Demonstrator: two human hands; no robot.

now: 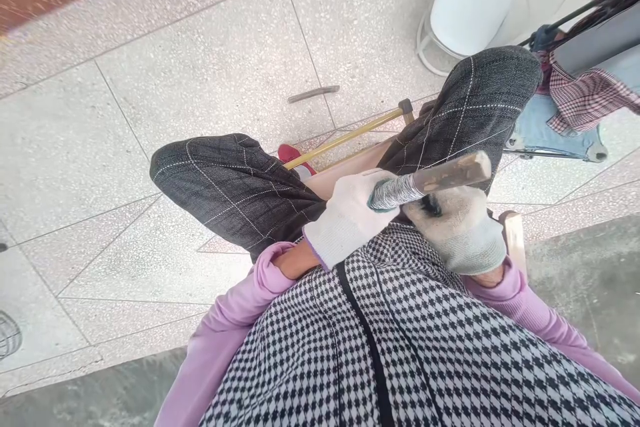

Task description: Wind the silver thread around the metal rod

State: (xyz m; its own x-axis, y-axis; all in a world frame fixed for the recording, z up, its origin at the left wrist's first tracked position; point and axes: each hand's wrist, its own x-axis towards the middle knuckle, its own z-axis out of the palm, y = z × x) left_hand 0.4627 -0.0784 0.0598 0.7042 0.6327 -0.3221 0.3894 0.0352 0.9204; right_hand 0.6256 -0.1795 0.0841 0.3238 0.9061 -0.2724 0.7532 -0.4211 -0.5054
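Observation:
I sit with my knees apart in dark checked trousers. My left hand [347, 217], in a white knit glove, is closed round the wrapped handle of a flat metal tool [440, 177] that points right across my lap. My right hand [463, 230], in a dirtier glove, sits just under the tool's blade with fingers curled; what it grips is hidden. A pale wooden seat edge [345, 175] shows between my legs.
A long brass-coloured rod [350, 135] lies on the terrazzo floor beyond my knees, with a small dark metal strip [313, 93] farther off. A white chair [470, 7] stands at the upper right, beside checked cloth [585, 97].

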